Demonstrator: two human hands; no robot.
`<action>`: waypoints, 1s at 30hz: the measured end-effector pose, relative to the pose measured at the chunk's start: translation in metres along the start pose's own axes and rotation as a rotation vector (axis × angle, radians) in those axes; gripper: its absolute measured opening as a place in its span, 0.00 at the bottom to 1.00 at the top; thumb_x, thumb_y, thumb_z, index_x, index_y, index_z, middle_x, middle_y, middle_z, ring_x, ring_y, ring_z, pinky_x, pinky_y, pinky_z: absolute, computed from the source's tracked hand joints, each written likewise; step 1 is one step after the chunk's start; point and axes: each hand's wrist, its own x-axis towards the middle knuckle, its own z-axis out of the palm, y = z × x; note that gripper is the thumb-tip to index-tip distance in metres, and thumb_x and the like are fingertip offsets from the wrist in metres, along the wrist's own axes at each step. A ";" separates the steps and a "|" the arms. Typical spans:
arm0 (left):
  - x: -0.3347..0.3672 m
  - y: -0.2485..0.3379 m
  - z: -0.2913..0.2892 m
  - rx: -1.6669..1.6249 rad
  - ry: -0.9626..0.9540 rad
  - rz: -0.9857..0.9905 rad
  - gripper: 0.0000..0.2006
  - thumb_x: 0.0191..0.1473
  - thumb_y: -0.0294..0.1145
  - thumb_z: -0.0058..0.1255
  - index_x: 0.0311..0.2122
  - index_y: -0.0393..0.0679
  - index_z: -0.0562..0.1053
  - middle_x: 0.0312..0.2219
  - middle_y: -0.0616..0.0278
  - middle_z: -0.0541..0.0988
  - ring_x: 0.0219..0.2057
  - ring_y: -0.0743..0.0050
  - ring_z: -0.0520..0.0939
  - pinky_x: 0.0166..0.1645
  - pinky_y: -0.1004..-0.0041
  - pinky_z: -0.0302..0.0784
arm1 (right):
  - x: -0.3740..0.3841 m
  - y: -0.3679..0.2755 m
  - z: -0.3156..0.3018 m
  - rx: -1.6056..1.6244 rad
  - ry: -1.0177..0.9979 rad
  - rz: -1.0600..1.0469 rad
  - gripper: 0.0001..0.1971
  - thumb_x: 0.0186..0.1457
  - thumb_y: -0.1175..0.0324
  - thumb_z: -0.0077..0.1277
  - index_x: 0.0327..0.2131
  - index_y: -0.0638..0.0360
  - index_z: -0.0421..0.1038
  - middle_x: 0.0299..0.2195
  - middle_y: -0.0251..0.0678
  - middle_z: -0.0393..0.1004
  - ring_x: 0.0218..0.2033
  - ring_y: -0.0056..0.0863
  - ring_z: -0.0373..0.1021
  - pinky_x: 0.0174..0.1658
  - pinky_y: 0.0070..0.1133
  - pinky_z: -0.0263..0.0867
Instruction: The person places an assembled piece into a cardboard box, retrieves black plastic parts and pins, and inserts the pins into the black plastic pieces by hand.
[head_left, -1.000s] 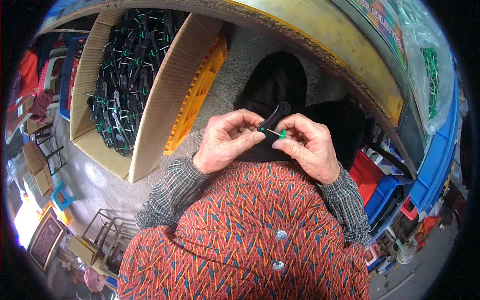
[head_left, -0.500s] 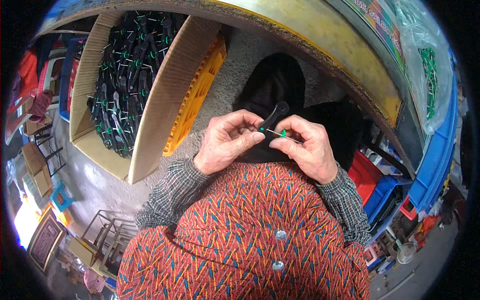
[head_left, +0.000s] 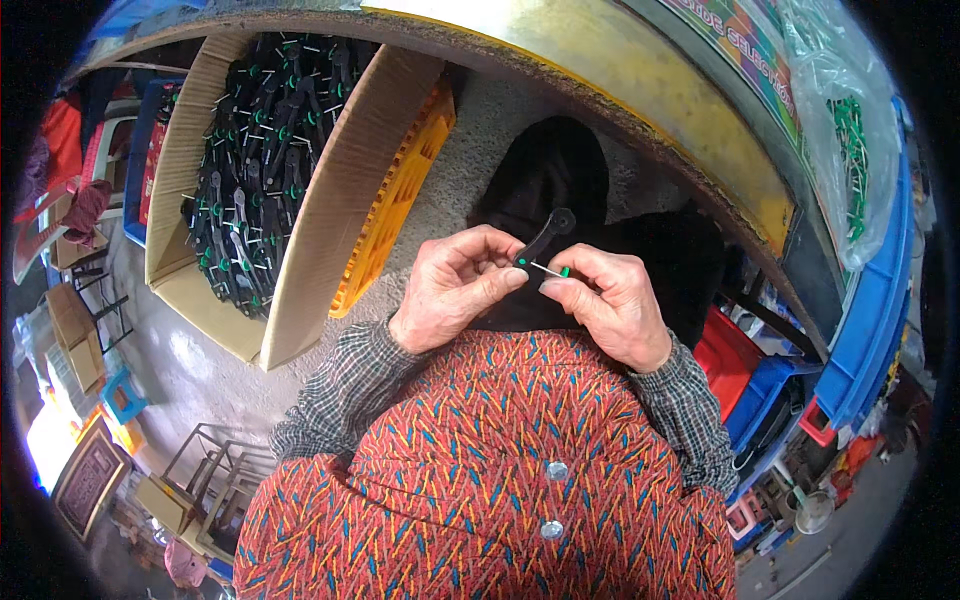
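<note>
Between finger and thumb, my left hand (head_left: 455,285) grips a slim black curved part (head_left: 545,236) with a round end pointing up and away. A small green spot shows on the part close to my left fingertips. My right hand (head_left: 612,300) pinches a thin metal pin with a green head (head_left: 564,272). The pin's pale shaft points left, its tip at the lower end of the black part; whether it has entered a hole is too small to tell. Both hands are over my lap, close together.
At the left, an open cardboard box (head_left: 345,180) holds many similar black parts with pins, beside an orange plastic crate (head_left: 400,205). A worn table edge (head_left: 640,110) curves across the front. At right, a clear bag of green-headed pins (head_left: 850,170) lies in a blue tray (head_left: 875,330).
The right fingers have shifted slightly, and the green head now sits higher between them. My left hand and the black part have hardly moved.
</note>
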 end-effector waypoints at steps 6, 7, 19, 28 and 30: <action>0.000 0.004 0.006 0.015 -0.007 0.090 0.11 0.52 0.26 0.56 0.40 0.37 0.73 0.26 0.70 0.76 0.21 0.93 0.70 0.23 0.88 0.64 | -0.004 -0.003 -0.011 0.213 -0.126 0.222 0.12 0.58 0.64 0.50 0.26 0.62 0.71 0.14 0.25 0.66 0.14 0.10 0.60 0.18 0.13 0.55; 0.002 0.002 0.006 0.023 0.003 0.092 0.10 0.52 0.26 0.56 0.40 0.37 0.73 0.26 0.70 0.76 0.21 0.93 0.70 0.23 0.88 0.64 | -0.004 -0.003 -0.010 0.207 -0.117 0.212 0.12 0.58 0.64 0.50 0.26 0.62 0.71 0.14 0.25 0.66 0.14 0.10 0.60 0.18 0.13 0.55; 0.002 0.036 0.025 0.099 -0.016 0.217 0.09 0.54 0.23 0.52 0.41 0.34 0.71 0.31 0.66 0.76 0.28 0.89 0.73 0.33 0.83 0.71 | -0.017 -0.024 -0.020 0.276 -0.045 0.061 0.13 0.58 0.62 0.50 0.28 0.63 0.70 0.15 0.26 0.66 0.15 0.11 0.61 0.19 0.14 0.56; 0.013 0.061 0.057 -0.081 -0.084 0.130 0.10 0.56 0.26 0.50 0.42 0.35 0.68 0.27 0.64 0.75 0.24 0.83 0.75 0.25 0.83 0.70 | -0.030 -0.028 -0.049 0.422 -0.074 0.017 0.15 0.62 0.61 0.45 0.28 0.63 0.70 0.16 0.25 0.66 0.16 0.10 0.60 0.19 0.12 0.54; 0.014 0.065 0.061 -0.045 -0.071 0.122 0.10 0.56 0.27 0.50 0.42 0.35 0.69 0.27 0.64 0.75 0.24 0.84 0.75 0.24 0.84 0.69 | -0.032 -0.027 -0.049 0.393 -0.043 0.027 0.16 0.62 0.60 0.45 0.28 0.63 0.71 0.17 0.26 0.66 0.16 0.10 0.60 0.19 0.12 0.54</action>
